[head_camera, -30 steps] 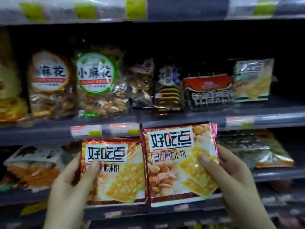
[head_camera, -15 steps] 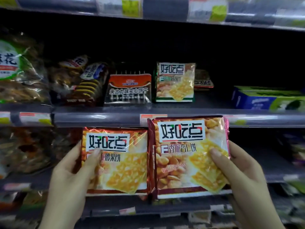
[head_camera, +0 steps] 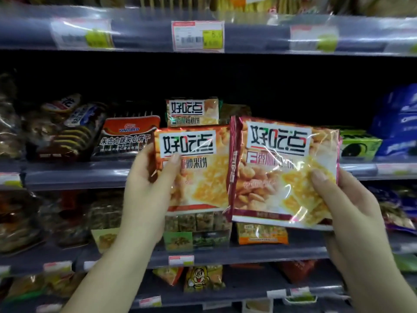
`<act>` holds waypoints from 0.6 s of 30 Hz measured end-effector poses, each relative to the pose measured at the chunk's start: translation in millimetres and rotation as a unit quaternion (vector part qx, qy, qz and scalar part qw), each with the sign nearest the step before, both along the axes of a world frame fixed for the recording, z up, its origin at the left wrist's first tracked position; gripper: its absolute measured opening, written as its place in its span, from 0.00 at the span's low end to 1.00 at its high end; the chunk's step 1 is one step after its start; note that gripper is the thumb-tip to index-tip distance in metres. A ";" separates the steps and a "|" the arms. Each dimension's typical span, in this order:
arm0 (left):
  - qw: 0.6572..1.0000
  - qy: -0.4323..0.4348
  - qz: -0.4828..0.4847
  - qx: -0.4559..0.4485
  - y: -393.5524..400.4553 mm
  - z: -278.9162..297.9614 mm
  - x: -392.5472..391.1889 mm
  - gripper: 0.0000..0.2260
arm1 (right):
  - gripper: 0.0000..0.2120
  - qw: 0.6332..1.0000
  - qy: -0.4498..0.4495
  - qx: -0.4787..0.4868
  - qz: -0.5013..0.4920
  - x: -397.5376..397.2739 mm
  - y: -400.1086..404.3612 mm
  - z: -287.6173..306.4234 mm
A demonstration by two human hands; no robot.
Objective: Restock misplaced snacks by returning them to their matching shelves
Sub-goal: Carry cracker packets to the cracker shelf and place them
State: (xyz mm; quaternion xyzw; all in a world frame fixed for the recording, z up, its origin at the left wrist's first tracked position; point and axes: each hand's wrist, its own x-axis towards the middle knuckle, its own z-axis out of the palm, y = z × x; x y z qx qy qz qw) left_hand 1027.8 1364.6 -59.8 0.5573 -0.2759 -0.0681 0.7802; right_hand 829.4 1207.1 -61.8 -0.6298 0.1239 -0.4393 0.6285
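My left hand (head_camera: 144, 188) grips an orange-red biscuit packet (head_camera: 198, 175) by its left edge, thumb on the front. My right hand (head_camera: 345, 208) grips a pink-edged biscuit packet (head_camera: 277, 172) of the same brand by its lower right corner. Both packets are held upright side by side in front of the middle shelf (head_camera: 90, 175), the pink one overlapping the orange one's right edge. A green-edged packet (head_camera: 191, 111) of that brand stands on the shelf just behind and above the orange packet.
A dark chocolate biscuit pack (head_camera: 126, 136) and bagged snacks (head_camera: 61, 127) fill the shelf's left. Green and blue boxes (head_camera: 361, 143) sit at the right. A dark gap lies behind the pink packet. The lower shelf (head_camera: 248, 254) holds more packets; price tags (head_camera: 197, 36) line the edges.
Both hands have lifted the packets up from below the shelf edge to level with the middle shelf. The view has shifted right and moved closer to the shelves.
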 end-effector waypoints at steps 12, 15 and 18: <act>0.999 -0.033 -0.009 0.010 -58.8 24.8 -8.5 0.21 | 0.18 0.999 -0.041 -0.027 -0.021 14.5 -20.1 16.6; 0.998 -0.053 -0.004 0.022 -64.5 25.6 -3.9 0.22 | 0.19 0.999 -0.022 -0.045 -0.007 13.0 -31.0 22.2; 0.999 -0.040 -0.012 0.017 -74.3 23.8 -4.1 0.20 | 0.17 0.999 -0.027 -0.046 0.010 18.5 -40.0 23.1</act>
